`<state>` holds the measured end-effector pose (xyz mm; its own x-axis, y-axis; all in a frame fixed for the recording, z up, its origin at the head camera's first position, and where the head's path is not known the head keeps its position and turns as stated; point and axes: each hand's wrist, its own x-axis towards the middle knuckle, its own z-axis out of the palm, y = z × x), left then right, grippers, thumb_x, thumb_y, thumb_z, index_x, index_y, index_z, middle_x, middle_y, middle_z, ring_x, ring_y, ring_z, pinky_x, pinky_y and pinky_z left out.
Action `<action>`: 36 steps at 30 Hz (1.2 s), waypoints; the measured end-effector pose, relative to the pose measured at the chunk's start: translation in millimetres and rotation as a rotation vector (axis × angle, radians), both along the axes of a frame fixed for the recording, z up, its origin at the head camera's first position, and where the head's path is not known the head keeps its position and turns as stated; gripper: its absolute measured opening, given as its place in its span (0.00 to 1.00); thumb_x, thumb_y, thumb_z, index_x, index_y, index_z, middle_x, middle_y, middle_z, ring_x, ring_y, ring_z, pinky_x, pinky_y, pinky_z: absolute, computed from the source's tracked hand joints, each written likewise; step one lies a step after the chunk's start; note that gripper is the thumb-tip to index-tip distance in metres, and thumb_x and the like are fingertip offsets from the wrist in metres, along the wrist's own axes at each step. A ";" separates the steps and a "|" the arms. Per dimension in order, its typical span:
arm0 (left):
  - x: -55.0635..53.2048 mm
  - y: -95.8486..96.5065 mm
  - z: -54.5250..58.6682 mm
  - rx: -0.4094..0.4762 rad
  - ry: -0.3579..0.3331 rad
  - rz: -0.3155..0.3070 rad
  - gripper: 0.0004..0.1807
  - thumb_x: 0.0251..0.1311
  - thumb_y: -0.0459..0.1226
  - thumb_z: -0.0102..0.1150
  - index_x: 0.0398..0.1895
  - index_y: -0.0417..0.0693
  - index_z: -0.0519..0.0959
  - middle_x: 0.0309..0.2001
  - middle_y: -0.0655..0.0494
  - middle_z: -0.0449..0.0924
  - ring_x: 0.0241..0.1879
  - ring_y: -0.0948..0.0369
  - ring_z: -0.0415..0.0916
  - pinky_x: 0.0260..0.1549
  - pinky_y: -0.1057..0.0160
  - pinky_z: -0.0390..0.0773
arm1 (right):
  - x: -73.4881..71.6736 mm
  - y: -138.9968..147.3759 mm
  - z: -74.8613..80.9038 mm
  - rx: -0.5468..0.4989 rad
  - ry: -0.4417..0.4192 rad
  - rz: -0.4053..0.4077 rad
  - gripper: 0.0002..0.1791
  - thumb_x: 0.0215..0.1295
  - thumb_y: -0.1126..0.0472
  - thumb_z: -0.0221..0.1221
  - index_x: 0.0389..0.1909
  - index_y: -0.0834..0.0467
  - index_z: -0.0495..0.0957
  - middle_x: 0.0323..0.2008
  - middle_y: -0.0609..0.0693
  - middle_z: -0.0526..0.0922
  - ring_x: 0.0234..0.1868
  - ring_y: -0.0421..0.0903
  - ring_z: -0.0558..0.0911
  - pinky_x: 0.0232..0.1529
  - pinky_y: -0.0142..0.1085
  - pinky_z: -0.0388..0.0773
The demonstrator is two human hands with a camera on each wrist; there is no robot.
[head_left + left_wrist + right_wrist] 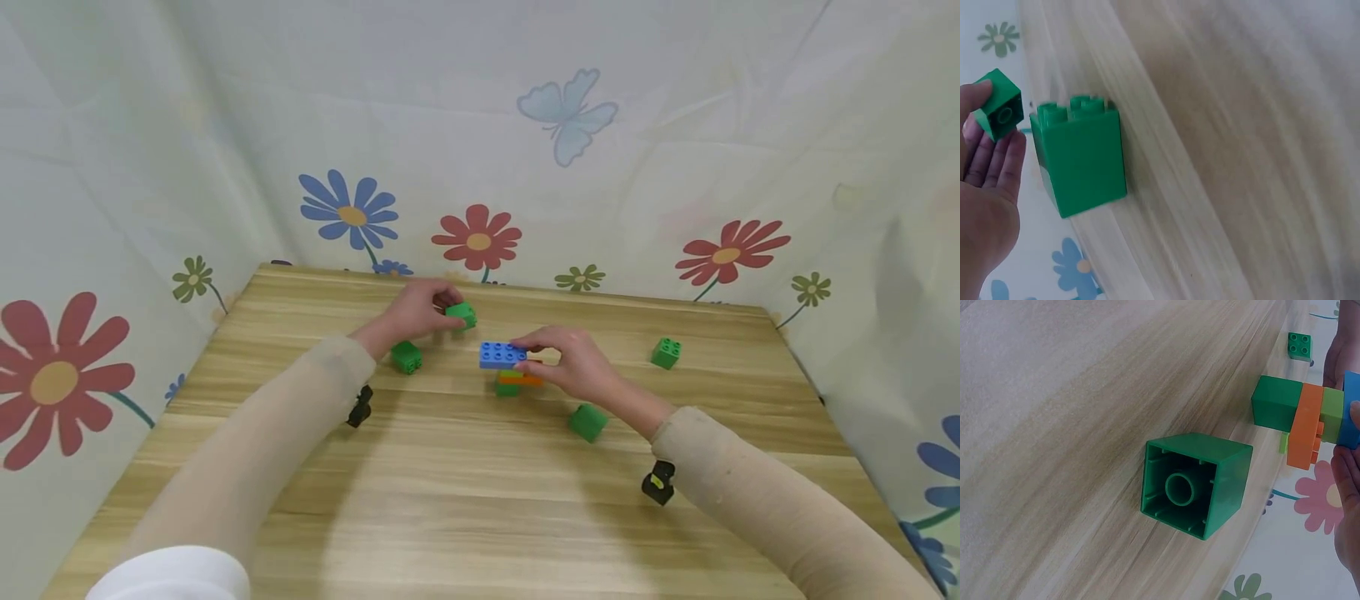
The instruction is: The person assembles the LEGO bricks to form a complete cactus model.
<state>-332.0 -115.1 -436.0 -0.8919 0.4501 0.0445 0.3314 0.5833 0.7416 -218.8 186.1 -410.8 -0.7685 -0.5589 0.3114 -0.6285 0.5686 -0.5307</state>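
My right hand [573, 362] pinches a blue toy brick [498, 356] with two rows of studs between thumb and fingers. The brick sits at the top of a small stack in the middle of the table. Beneath it, the right wrist view shows a light green brick [1332, 414], an orange brick [1304, 428] and a green block [1277, 402]. Whether the blue brick is pressed fully down, I cannot tell. Farther back and to the left, my left hand [416, 311] holds a green block [462, 314], its hollow underside facing the left wrist camera.
One green block [407, 357] lies near the left forearm. Another green block [588, 422] lies below the right wrist, hollow side toward the right wrist camera. A third green block [666, 353] stands studs up at the right. A flowered curtain [637, 208] borders the wooden table [465, 517].
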 end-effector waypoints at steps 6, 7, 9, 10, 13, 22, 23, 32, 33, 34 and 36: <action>4.7 2.5 -1.6 0.056 -0.037 -0.014 0.21 0.63 0.38 0.78 0.57 0.44 0.83 0.53 0.49 0.85 0.55 0.51 0.81 0.61 0.54 0.81 | -1.2 1.5 0.4 -0.004 0.013 0.013 0.21 0.67 0.59 0.75 0.58 0.59 0.88 0.52 0.54 0.91 0.48 0.51 0.90 0.53 0.50 0.88; 5.0 2.1 -2.3 0.060 -0.044 -0.017 0.22 0.63 0.38 0.78 0.57 0.44 0.83 0.54 0.49 0.85 0.56 0.51 0.81 0.62 0.54 0.81 | -1.5 1.5 0.0 -0.004 0.013 0.016 0.21 0.66 0.59 0.75 0.58 0.59 0.88 0.52 0.54 0.91 0.48 0.51 0.90 0.53 0.50 0.88; 5.7 0.9 -3.1 0.077 -0.060 -0.030 0.22 0.63 0.38 0.78 0.58 0.43 0.83 0.54 0.49 0.85 0.56 0.51 0.81 0.62 0.54 0.81 | -1.9 1.9 -0.9 -0.004 0.015 0.016 0.21 0.66 0.59 0.75 0.58 0.59 0.88 0.52 0.53 0.91 0.48 0.50 0.90 0.53 0.50 0.88; 6.1 0.2 -3.0 0.083 -0.067 -0.039 0.23 0.63 0.38 0.78 0.58 0.43 0.82 0.55 0.48 0.85 0.56 0.51 0.81 0.63 0.53 0.81 | -2.2 2.2 -1.5 -0.001 0.015 0.014 0.21 0.66 0.59 0.75 0.58 0.59 0.88 0.52 0.53 0.91 0.48 0.50 0.90 0.53 0.49 0.88; 6.1 -2.6 -4.0 0.082 -0.084 -0.067 0.23 0.63 0.37 0.78 0.58 0.41 0.82 0.54 0.47 0.85 0.56 0.50 0.82 0.62 0.52 0.81 | -2.1 2.5 -2.2 0.009 0.012 0.005 0.21 0.65 0.59 0.76 0.58 0.59 0.88 0.52 0.53 0.91 0.48 0.50 0.90 0.53 0.48 0.88; -1.0 -9.4 -14.2 0.038 -0.132 -0.082 0.21 0.63 0.35 0.77 0.57 0.40 0.82 0.55 0.46 0.85 0.57 0.50 0.83 0.63 0.53 0.81 | -2.8 0.9 -2.3 0.005 -0.001 0.001 0.21 0.66 0.59 0.75 0.58 0.58 0.88 0.53 0.53 0.91 0.49 0.51 0.90 0.54 0.52 0.88; -1.4 -9.7 -14.7 0.033 -0.133 -0.082 0.21 0.63 0.35 0.77 0.57 0.40 0.82 0.55 0.46 0.85 0.58 0.50 0.83 0.63 0.53 0.81 | -2.8 0.6 -2.2 0.002 -0.001 0.002 0.21 0.66 0.59 0.75 0.58 0.58 0.88 0.53 0.53 0.91 0.49 0.51 0.90 0.54 0.52 0.88; -0.5 -12.3 -14.4 0.003 -0.123 -0.085 0.21 0.63 0.36 0.78 0.56 0.41 0.82 0.54 0.46 0.86 0.57 0.50 0.83 0.64 0.51 0.81 | -1.1 0.4 -1.2 -0.005 -0.013 -0.011 0.21 0.66 0.59 0.75 0.59 0.58 0.88 0.53 0.53 0.91 0.50 0.50 0.90 0.54 0.49 0.88; -0.2 -12.5 -14.4 0.002 -0.125 -0.084 0.21 0.63 0.36 0.78 0.56 0.41 0.82 0.54 0.46 0.85 0.57 0.50 0.83 0.64 0.51 0.81 | -1.0 0.3 -1.2 -0.004 -0.013 -0.012 0.21 0.66 0.59 0.75 0.59 0.58 0.88 0.53 0.53 0.91 0.50 0.50 0.90 0.54 0.49 0.88; -0.3 -12.7 -14.7 0.001 -0.126 -0.082 0.21 0.63 0.36 0.78 0.56 0.41 0.83 0.54 0.46 0.85 0.57 0.50 0.83 0.64 0.52 0.81 | -0.9 0.2 -1.1 -0.004 -0.013 -0.011 0.21 0.66 0.60 0.75 0.59 0.58 0.88 0.53 0.53 0.91 0.50 0.51 0.90 0.54 0.49 0.88; -0.5 -12.9 -15.4 0.003 -0.131 -0.079 0.21 0.62 0.36 0.78 0.56 0.41 0.83 0.54 0.46 0.85 0.57 0.50 0.83 0.64 0.52 0.81 | -1.0 0.2 -1.2 -0.004 -0.011 -0.010 0.21 0.66 0.59 0.75 0.59 0.58 0.88 0.53 0.53 0.91 0.50 0.51 0.90 0.54 0.49 0.88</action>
